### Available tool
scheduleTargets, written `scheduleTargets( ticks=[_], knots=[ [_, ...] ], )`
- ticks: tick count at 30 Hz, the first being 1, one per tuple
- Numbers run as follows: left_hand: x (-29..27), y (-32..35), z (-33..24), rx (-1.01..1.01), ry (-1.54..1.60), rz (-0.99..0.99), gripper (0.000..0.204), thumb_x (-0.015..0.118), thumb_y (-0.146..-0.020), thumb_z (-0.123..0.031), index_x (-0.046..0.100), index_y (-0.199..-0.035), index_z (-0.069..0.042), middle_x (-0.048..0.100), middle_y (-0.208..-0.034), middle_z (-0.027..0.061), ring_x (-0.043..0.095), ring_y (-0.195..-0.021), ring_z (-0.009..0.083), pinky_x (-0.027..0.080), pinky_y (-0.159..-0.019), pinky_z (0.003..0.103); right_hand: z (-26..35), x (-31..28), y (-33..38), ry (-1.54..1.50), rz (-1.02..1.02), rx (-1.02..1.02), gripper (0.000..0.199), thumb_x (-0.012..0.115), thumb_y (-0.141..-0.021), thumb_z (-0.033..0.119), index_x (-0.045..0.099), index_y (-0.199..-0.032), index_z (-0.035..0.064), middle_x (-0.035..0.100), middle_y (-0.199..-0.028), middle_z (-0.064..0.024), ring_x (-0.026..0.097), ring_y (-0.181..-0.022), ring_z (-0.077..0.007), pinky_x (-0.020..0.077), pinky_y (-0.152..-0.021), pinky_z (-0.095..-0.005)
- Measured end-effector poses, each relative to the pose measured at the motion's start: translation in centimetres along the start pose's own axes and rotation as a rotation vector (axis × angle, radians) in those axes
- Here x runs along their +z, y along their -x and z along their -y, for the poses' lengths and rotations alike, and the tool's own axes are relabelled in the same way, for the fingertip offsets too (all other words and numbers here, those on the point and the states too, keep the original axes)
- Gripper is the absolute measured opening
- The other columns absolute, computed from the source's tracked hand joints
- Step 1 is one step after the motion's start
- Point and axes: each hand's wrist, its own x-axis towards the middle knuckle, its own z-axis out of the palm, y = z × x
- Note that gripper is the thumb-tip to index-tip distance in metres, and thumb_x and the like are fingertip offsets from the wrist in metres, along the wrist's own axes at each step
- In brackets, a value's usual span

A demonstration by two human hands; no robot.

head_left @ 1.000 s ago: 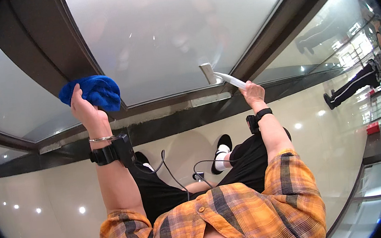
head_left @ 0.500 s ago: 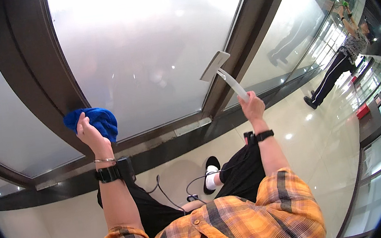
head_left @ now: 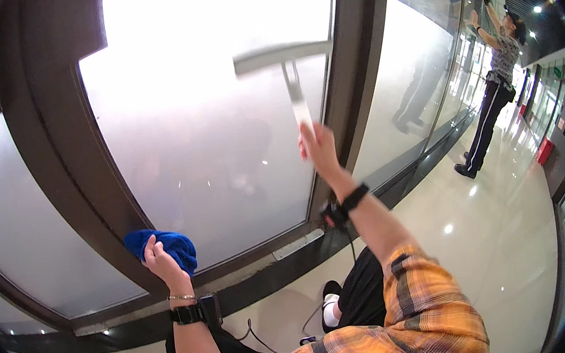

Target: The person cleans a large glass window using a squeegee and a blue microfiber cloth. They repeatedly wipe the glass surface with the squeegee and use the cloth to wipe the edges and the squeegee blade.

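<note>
A white squeegee (head_left: 284, 55) is in my right hand (head_left: 319, 146), whose fingers wrap round its handle. Its wide head lies crosswise before the frosted glass pane (head_left: 178, 118), with the right end close to the brown frame; I cannot tell whether the blade touches the glass. My left hand (head_left: 162, 261) grips a bunched blue cloth (head_left: 178, 250) beside the lower left corner of the pane. Part of the cloth is hidden behind the fingers.
A dark brown frame (head_left: 358, 49) borders the pane, above a dark base strip (head_left: 252, 277) and a glossy beige floor (head_left: 444, 249). Another person (head_left: 495, 82) stands at the far right, arms raised to the glass with something green. A thin cable (head_left: 263, 342) hangs near my legs.
My right hand has raised the squeegee up and left, off the frame and across the pane, its head turning nearly level. My left hand with the cloth appears lower as the view tilts up.
</note>
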Motion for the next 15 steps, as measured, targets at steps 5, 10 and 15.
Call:
scheduleTargets(
  ticks=[5,10,15],
  knots=[
    [-0.5,0.3,-1.1,-0.017,-0.006,0.006,0.03,0.048,-0.09,-0.012,0.063,-0.113,0.002,0.057,-0.116,0.0091,0.051,-0.108,0.0204,0.037,-0.099,0.032,9.3,0.0,-12.0,0.006,-0.096,-0.047,0.045,0.051,-0.095,0.047,0.052,-0.08,0.0047,0.052,-0.061,-0.0028,0.049,-0.044,-0.0093,0.0395,-0.038,-0.0242],
    [-0.1,0.7,-1.7,-0.017,0.007,0.004,0.03,0.048,-0.091,-0.011,0.063,-0.113,0.002,0.058,-0.116,0.0089,0.052,-0.107,0.0191,0.037,-0.099,0.032,3.9,0.8,-9.4,0.066,-0.061,-0.049,0.053,0.045,-0.096,0.052,0.05,-0.073,0.0053,0.049,-0.053,-0.0019,0.048,-0.042,-0.0112,0.0411,-0.038,-0.0276],
    [0.3,0.7,-0.7,-0.013,-0.032,0.009,0.029,0.049,-0.089,-0.009,0.063,-0.112,0.003,0.06,-0.116,0.009,0.054,-0.105,0.0195,0.039,-0.098,0.032,-15.2,3.1,8.9,0.391,-0.059,-0.009,0.049,0.042,-0.098,0.046,0.052,-0.082,0.0008,0.05,-0.057,-0.0161,0.054,-0.054,-0.0337,0.0398,-0.051,-0.0455]
  ],
)
